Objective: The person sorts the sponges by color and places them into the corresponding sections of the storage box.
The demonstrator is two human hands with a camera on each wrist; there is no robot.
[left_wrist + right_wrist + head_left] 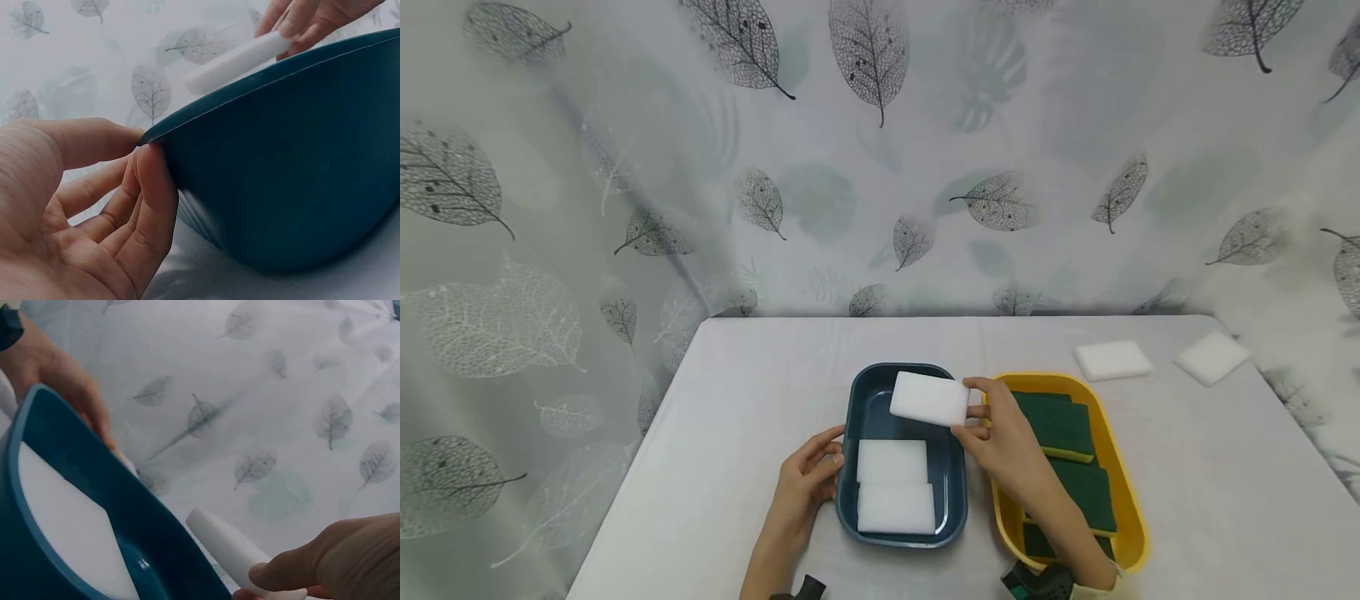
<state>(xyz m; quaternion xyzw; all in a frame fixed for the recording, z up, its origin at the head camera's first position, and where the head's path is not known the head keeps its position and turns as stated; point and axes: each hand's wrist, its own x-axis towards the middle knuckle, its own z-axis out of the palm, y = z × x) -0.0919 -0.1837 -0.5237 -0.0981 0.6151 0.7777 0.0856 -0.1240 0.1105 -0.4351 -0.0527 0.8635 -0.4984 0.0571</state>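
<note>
In the head view a dark blue tray [872, 417] holds two white sponges, a nearer sponge [897, 509] and a farther sponge [892, 461], in its near half. My right hand [1006, 442] pinches another white sponge [929, 399] by its right end, over the tray's far right part. The right wrist view shows the thumb [281, 570] pressed on that sponge's face. At the tray's left side, my left hand [808, 477] pinches the rim between thumb and fingers, as the left wrist view [94, 200] shows closely.
A yellow tray [1131, 521] with several green-and-yellow scouring sponges [1060, 427] stands to the right, partly under my right forearm. Two more white sponges lie at the back right, one flat sponge [1112, 360] and one near the table's edge [1213, 358]. A leaf-patterned curtain hangs behind.
</note>
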